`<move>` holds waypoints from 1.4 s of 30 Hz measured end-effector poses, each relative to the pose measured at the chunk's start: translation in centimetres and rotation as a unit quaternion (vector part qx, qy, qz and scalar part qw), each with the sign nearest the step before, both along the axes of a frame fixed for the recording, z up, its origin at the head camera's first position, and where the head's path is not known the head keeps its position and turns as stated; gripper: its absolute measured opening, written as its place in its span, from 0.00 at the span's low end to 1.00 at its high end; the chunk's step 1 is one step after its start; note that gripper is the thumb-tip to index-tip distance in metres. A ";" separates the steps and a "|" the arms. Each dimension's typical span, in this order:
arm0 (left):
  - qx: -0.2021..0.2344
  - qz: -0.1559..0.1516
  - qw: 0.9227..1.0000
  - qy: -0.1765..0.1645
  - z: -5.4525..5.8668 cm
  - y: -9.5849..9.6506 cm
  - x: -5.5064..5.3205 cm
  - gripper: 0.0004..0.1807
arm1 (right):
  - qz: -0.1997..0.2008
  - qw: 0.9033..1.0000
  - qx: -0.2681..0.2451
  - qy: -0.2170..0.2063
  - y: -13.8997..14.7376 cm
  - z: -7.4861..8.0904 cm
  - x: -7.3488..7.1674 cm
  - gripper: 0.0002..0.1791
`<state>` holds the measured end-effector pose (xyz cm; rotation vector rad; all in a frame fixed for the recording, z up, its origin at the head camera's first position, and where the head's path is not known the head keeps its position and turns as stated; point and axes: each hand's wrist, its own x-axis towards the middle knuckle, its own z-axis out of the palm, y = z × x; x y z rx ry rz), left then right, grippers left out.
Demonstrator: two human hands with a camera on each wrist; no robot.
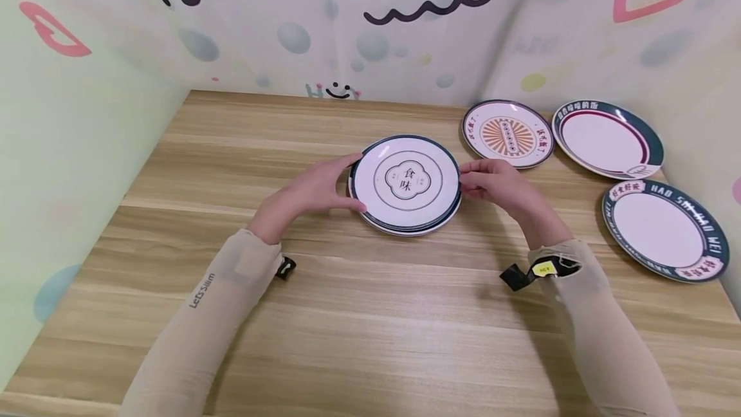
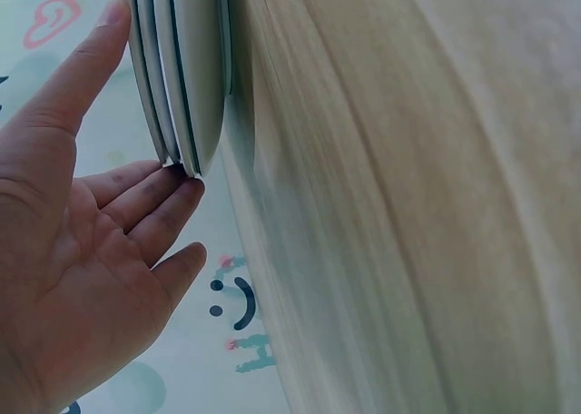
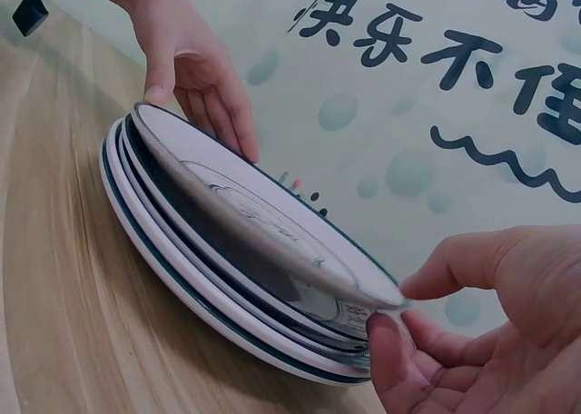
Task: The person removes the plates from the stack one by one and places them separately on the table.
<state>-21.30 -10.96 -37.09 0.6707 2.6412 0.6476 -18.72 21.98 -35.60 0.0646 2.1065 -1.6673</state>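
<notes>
A stack of plates stands in the middle of the table. Its top plate is white with a dark rim and a lobed emblem holding two characters. My right hand pinches this plate's right edge, thumb above and fingers below, as the right wrist view shows. There the top plate tilts up at that edge, leaving a gap over the lower plates. On the other side my left hand spreads its thumb and fingers around the stack's left edge. In the left wrist view the left fingertips touch the rims.
Right of the stack lie a plate with an orange sunburst, a green-and-red rimmed plate and a dark-rimmed plate with lettering. The wooden table meets a printed wall covering at the back.
</notes>
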 end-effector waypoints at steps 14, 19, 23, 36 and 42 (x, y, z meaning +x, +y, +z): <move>0.000 -0.012 1.000 0.008 0.1 0.3 -0.3 0.59 | -0.075 0.997 -0.013 0.018 0.0 -0.6 0.1 0.16; -0.001 -0.012 1.000 0.006 0.1 0.2 -0.3 0.60 | -0.096 0.995 -0.028 0.033 0.9 -0.6 0.4 0.13; 0.002 -0.011 1.000 0.005 0.1 0.2 -0.2 0.60 | -0.109 0.992 -0.046 0.031 1.9 -0.6 0.7 0.12; -0.002 -0.008 1.000 0.002 0.2 0.1 -0.1 0.60 | -0.111 0.992 -0.046 0.025 6.5 -0.6 2.1 0.14; -0.003 -0.007 1.000 0.001 0.1 0.1 -0.1 0.60 | -0.132 0.991 0.030 0.016 8.4 -0.4 3.3 0.20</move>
